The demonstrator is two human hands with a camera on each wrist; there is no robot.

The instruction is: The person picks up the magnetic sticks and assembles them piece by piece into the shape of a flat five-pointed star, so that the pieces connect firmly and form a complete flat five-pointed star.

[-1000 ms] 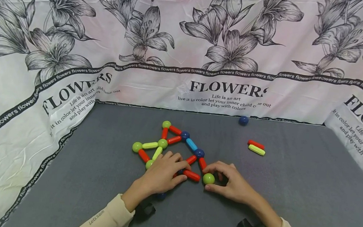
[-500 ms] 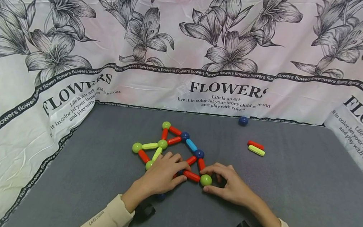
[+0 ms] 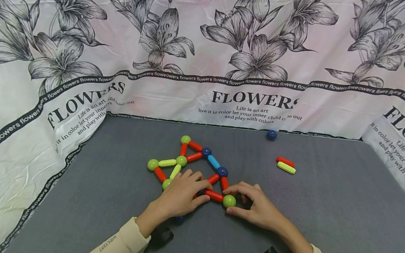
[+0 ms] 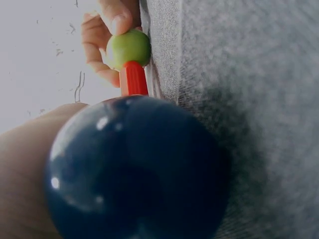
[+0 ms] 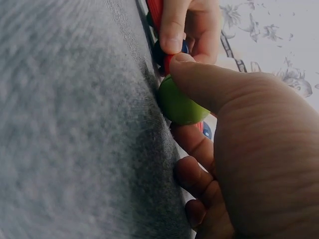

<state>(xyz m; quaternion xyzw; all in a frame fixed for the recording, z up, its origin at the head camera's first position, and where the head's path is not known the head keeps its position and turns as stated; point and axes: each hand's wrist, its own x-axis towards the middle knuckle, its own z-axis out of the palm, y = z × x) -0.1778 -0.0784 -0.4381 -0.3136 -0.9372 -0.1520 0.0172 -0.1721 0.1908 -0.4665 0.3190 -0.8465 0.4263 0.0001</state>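
Note:
On the grey table lies a flat figure of magnetic rods and balls. My right hand [image 3: 262,206] pinches a green ball [image 3: 229,201] at its near right corner, thumb and index finger on either side. A red rod [image 3: 214,196] touches this ball and runs left to a dark blue ball [image 5: 160,52], which my left hand [image 3: 183,193] holds between thumb and fingers. Another red rod [image 3: 224,183] slants from the green ball up to a blue ball [image 3: 222,171]. My left hand covers part of the figure. Large in the left wrist view is a blue ball [image 4: 139,169].
A loose red rod [image 3: 285,161] and a yellow-green rod [image 3: 286,167] lie side by side at the right. One blue ball [image 3: 271,135] sits at the table's back edge, before a flower-printed cloth [image 3: 176,96]. More linked rods and green balls [image 3: 153,165] extend leftward.
My right hand has moved slightly left with the green ball. A gap between that ball and the red rod's end has closed. The left hand has stayed in place.

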